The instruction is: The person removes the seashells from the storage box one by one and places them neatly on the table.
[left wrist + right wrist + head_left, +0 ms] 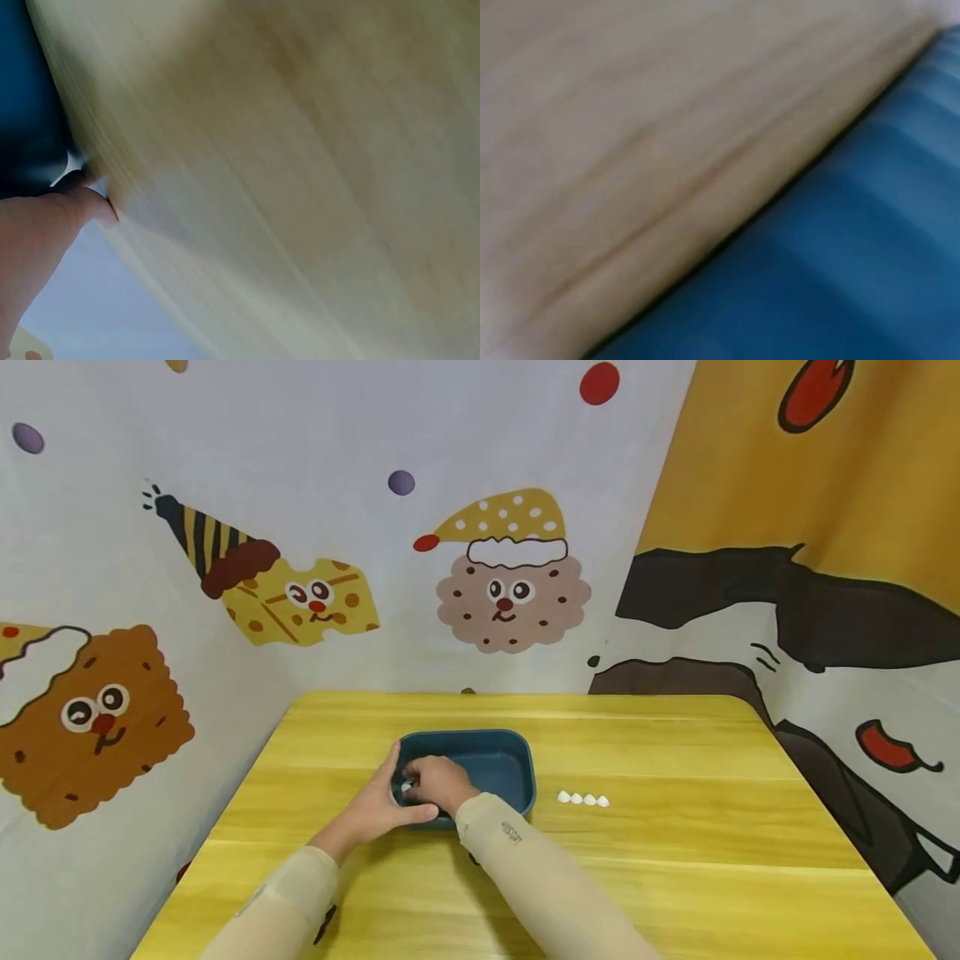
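Note:
A dark blue rectangular box (504, 770) with an open top sits on the wooden table. My left hand (377, 806) holds its left end, the thumb along the near rim and a finger up by the far left corner. Inside the box, toward the left end, my right hand (442, 779) has its fingers bent down and pinches a small white piece (407, 786), mostly hidden by the fingers. In the left wrist view, part of the left hand (45, 225) shows beside the blurred box (26, 97). No hand appears in the right wrist view.
Several small white pointed pieces (583, 798) lie in a row on the table (675, 843), right of the box. Behind the table hangs a cloth (300, 460) printed with cartoon figures. A banded blue surface (855, 262) borders the wood in the right wrist view, blurred.

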A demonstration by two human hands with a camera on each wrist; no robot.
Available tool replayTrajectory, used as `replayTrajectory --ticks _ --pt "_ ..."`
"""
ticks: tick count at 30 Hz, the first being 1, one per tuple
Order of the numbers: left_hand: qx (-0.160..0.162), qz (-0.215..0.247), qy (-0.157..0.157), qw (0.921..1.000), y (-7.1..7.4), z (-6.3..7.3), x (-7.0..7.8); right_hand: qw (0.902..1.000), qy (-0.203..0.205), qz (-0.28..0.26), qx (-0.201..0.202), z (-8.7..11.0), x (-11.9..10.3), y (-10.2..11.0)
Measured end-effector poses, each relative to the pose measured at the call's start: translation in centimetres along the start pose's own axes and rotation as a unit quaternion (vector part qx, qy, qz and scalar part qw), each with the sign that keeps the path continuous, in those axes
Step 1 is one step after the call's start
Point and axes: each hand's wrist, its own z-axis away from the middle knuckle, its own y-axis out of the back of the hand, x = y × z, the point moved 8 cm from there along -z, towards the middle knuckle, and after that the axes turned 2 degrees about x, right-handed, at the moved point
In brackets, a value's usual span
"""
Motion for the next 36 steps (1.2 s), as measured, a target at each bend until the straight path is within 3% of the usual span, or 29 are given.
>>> replayTrajectory --ticks 3,12,20,36 --pt "0.000 -0.014 0.003 0.9999 -0.1 0.1 -0.3 0.9998 0.001 0.020 0.011 0.1 0.1 -0.3" --pt "-0.001 -0.014 0.006 0.9999 -0.2 0.2 -0.4 0.9998 -0.007 0.005 0.016 -0.1 1.0 -0.7" --pt "0.003 -0.010 -0.001 0.9999 0.2 -0.1 0.1 0.9988 -0.015 0.002 0.046 -0.3 0.8 0.5" --pt "0.009 -0.015 0.009 0.9998 0.1 -0.2 -0.3 0.9964 -0.032 0.021 0.075 -0.3 0.8 1.0"
